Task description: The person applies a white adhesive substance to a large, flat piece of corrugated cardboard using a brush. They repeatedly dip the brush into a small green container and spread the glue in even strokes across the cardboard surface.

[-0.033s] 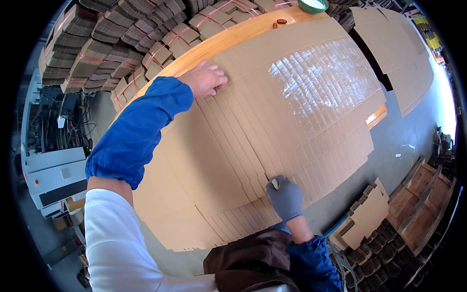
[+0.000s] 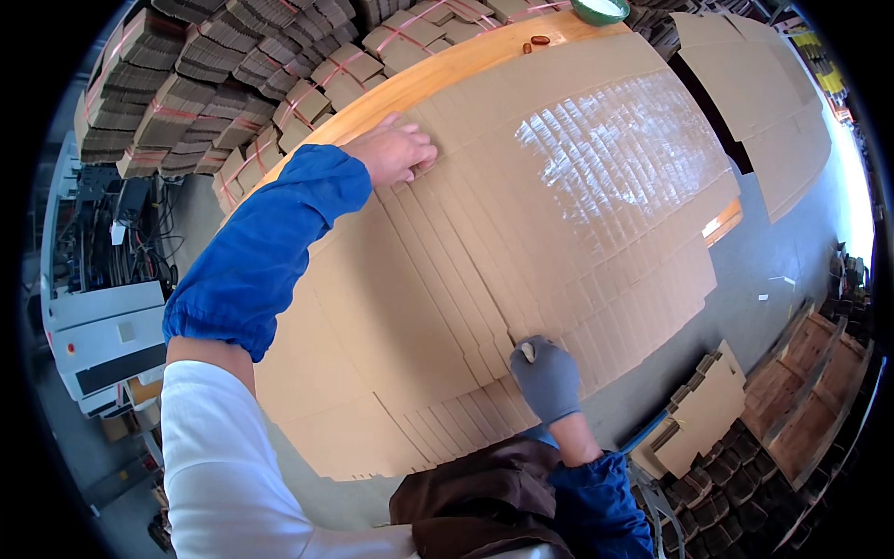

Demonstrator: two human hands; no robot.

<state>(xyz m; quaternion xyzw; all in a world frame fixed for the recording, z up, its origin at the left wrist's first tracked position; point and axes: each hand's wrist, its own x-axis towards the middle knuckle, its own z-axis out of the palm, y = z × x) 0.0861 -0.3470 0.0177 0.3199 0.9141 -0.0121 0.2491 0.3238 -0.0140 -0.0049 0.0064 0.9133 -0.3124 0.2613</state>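
Overlapping flat cardboard sheets point(image 2: 372, 289) lie fanned out in front of me, their edges stepped in narrow strips. Bare and with curled fingers, my left hand point(image 2: 396, 154) grips the sheets near their far left edge. My right hand point(image 2: 545, 377), in a grey glove, is closed in a fist on the sheets' near side. A small pale bit shows at its thumb; I cannot make out whether it holds anything. Further right, shiny white smears point(image 2: 619, 149) cover a band of staggered cardboard strips.
Under the sheets is a wooden tabletop point(image 2: 410, 88), with small brown objects point(image 2: 538, 41) and a green bowl point(image 2: 601, 11) of white stuff at its far edge. Strapped cardboard bundles point(image 2: 200, 88) are piled behind. More cardboard point(image 2: 754, 102) lies at right; a grey machine point(image 2: 112, 326) stands at left.
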